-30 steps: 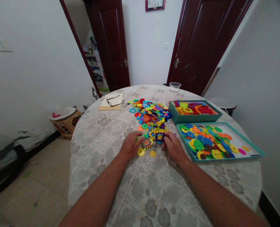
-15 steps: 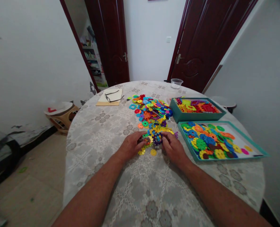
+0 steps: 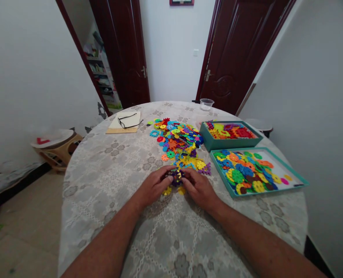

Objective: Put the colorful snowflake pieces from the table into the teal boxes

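My left hand (image 3: 153, 186) and my right hand (image 3: 198, 188) meet at the middle of the round table, fingers curled around a small cluster of joined plastic snowflake pieces (image 3: 176, 177), dark purple and yellow. Both hands grip it from opposite sides, just above the lace tablecloth (image 3: 171, 235). Loose yellow pieces (image 3: 167, 190) lie right under my hands. A big pile of coloured snowflake pieces (image 3: 178, 141) spreads just beyond my fingers.
A teal box (image 3: 228, 134) full of pieces and a shallow teal lid (image 3: 256, 171) with several more stand at the right. Glasses on a notebook (image 3: 125, 122) lie at the far left, and a clear plastic cup (image 3: 206, 103) at the far edge. A low stool (image 3: 55, 146) stands on the floor to the left.
My hands have drawn together and pulled the small cluster out of the pile's near edge towards me. The camera has shifted, so everything sits a little further left.
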The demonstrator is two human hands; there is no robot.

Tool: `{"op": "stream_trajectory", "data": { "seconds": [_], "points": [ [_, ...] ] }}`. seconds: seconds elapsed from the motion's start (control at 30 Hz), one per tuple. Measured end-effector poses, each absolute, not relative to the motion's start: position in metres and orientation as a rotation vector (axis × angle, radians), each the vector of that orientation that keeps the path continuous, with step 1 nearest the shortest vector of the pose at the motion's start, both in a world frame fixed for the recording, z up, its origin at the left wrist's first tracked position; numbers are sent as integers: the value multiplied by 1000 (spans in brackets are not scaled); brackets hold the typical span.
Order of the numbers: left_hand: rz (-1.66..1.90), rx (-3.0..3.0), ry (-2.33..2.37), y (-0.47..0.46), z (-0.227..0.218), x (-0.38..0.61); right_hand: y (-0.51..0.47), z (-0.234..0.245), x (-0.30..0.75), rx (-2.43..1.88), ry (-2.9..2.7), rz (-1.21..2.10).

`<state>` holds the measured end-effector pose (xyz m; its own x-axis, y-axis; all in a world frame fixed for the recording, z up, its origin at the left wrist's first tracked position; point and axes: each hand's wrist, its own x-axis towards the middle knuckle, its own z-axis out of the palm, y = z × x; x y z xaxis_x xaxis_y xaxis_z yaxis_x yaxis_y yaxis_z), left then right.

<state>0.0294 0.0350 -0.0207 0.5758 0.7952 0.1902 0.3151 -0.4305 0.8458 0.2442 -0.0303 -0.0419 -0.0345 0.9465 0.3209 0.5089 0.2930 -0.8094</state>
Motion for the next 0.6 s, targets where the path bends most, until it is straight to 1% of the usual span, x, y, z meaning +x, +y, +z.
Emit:
{"op": "stream_trajectory", "data": {
  "seconds": [0.1,0.27,0.47,0.53,0.6],
  "points": [
    [753,1942,908,36,-24,31,-31,-41,244,-1366,-1759,528],
    [755,1619,800,34,-21,35,-31,-44,244,-1367,-1907,339],
    [819,1372,830,33,-20,38,-29,-44,248,-1288,-1935,212],
    [863,1314,912,36,-21,39,-26,-40,258,-1343,-1923,122],
    [915,1244,991,40,-22,38,-23,-36,272,-1488,-1920,-5]
  ]
}}
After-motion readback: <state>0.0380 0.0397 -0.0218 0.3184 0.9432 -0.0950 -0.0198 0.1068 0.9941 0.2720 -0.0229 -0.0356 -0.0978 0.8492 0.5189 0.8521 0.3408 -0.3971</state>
